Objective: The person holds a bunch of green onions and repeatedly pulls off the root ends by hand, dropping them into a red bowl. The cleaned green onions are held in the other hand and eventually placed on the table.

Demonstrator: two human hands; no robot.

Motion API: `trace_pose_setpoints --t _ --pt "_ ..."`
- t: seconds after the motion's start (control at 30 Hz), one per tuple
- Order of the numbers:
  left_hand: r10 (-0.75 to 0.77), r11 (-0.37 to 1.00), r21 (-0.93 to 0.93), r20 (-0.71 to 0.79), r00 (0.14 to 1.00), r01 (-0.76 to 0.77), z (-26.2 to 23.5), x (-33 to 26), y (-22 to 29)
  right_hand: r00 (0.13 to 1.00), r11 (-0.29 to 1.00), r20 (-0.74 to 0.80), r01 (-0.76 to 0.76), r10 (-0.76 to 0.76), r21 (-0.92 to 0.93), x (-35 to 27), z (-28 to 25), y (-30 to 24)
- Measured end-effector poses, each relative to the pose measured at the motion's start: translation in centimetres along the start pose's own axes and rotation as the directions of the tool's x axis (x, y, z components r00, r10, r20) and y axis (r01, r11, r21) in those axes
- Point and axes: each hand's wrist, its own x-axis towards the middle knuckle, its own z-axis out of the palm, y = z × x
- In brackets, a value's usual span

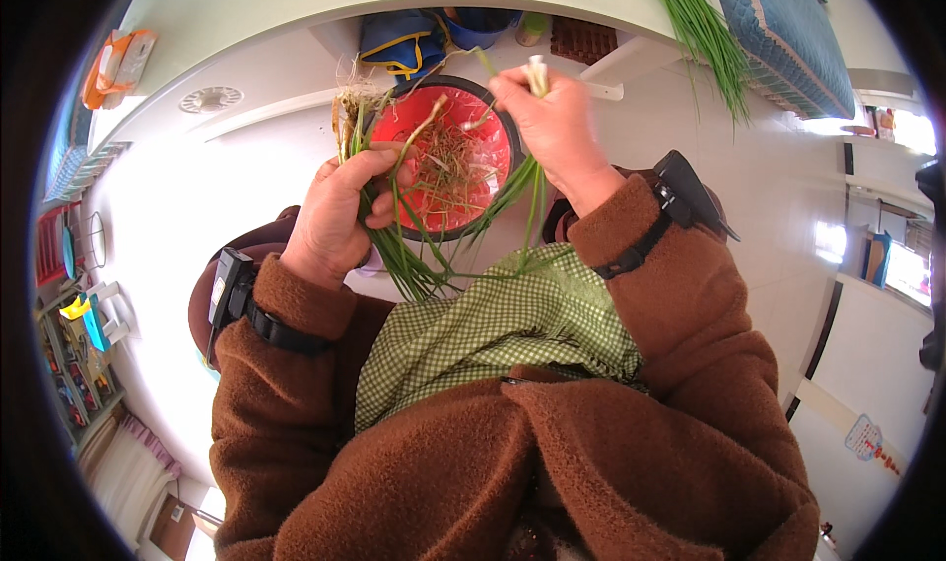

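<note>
My left hand (340, 206) is closed around a bunch of scallions (406, 270), its stringy, soil-brown roots upward and green leaves hanging down. One bent scallion stalk (426, 123) sticks out past the thumb over the bin. Slightly higher, to the right, my right hand (560, 132) grips a few cleaned scallions (537, 76) with white ends up; their leaves trail below the wrist. Between and below both hands stands a round bin with a dark rim (515, 152) and red inside. Scallion scraps (448, 172) lie in it. A green checked apron (493, 334) covers my lap.
A pale table (296, 7) curves across the top; more scallions (698, 34) overhang its edge beside a blue quilted cover (783, 54). Beneath it are a blue bag (394, 41), a blue bucket (478, 31) and a brown basket (581, 41). Shelves (77, 364) stand far left.
</note>
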Motion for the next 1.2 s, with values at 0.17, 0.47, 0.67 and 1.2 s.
trace_pose_setpoints --t 0.17,0.47,0.67,1.2 --pt "0.005 0.999 0.045 0.013 1.000 -0.005 -0.1 -0.2 0.2 0.971 0.938 0.239 0.065 0.020 -0.341 -0.8 0.6 0.4" --pt "-0.012 0.993 0.118 0.047 0.999 0.006 0.5 0.1 0.4 0.891 0.885 0.436 -0.301 0.128 0.356 -2.6 2.3 -2.3" --pt "0.005 0.991 0.134 0.014 1.000 -0.007 1.3 0.1 0.2 0.887 0.857 0.434 -0.343 0.159 0.385 -2.3 2.1 -2.4" --pt "0.004 0.981 0.193 0.065 0.998 -0.017 0.7 0.5 -0.1 0.864 0.852 0.476 -0.367 0.164 0.373 -2.9 2.0 -3.2"
